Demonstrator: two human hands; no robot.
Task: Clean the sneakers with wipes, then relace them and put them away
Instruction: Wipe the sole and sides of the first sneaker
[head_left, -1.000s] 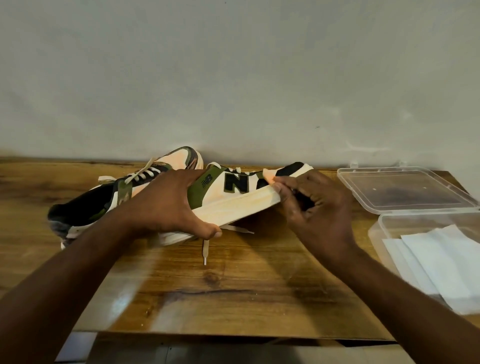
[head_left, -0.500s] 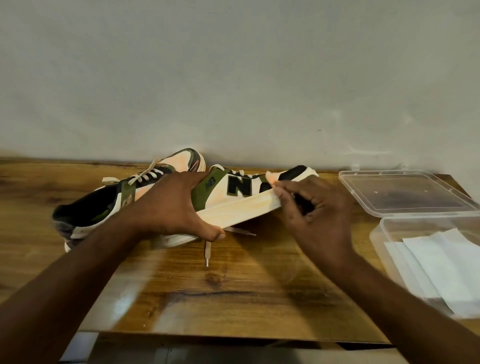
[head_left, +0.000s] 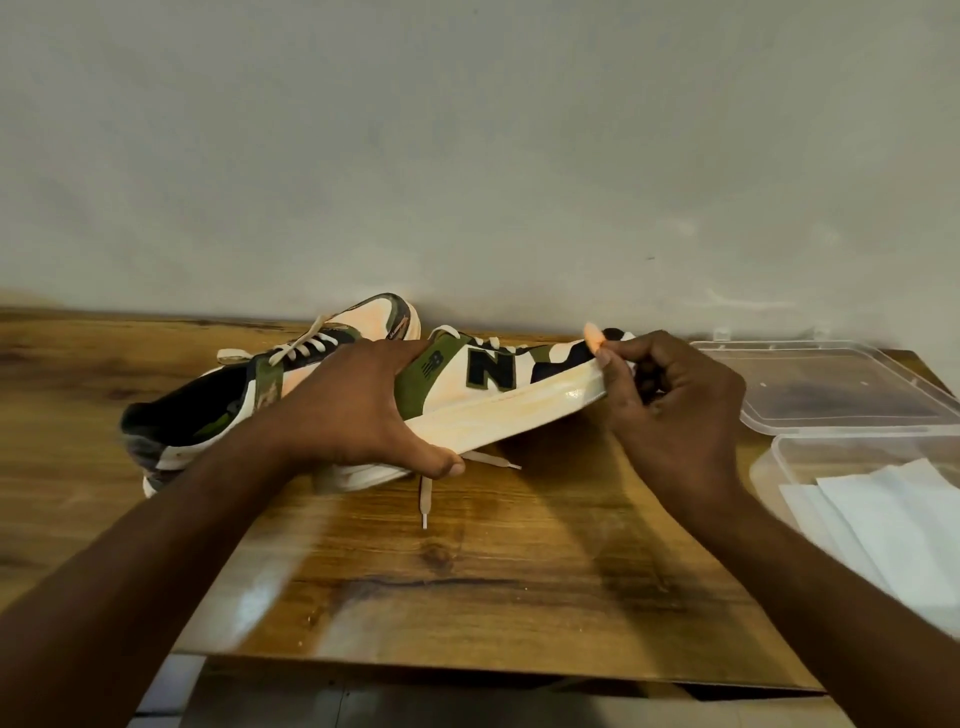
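left hand (head_left: 358, 410) holds sneaker (head_left: 483, 395), right hand (head_left: 670, 410) (toe)

Front-centre of the desk (head_left: 467, 597) is open wood; approach from the near edge is blocked only by the two forearms. Back is closed off by the wall (head_left: 467, 156), with two sneakers just beside it: the held sneaker (head_left: 498, 395), tilted, toe raised to the right, and the second sneaker (head_left: 384, 317) behind it. Loose lace ends (head_left: 426, 499) are trailed onto the wood below the sole. Right side is taken up by the clear tub (head_left: 779, 457) of wipes (head_left: 898, 540) and its lid (head_left: 810, 384) behind. Far-left desk area is free.
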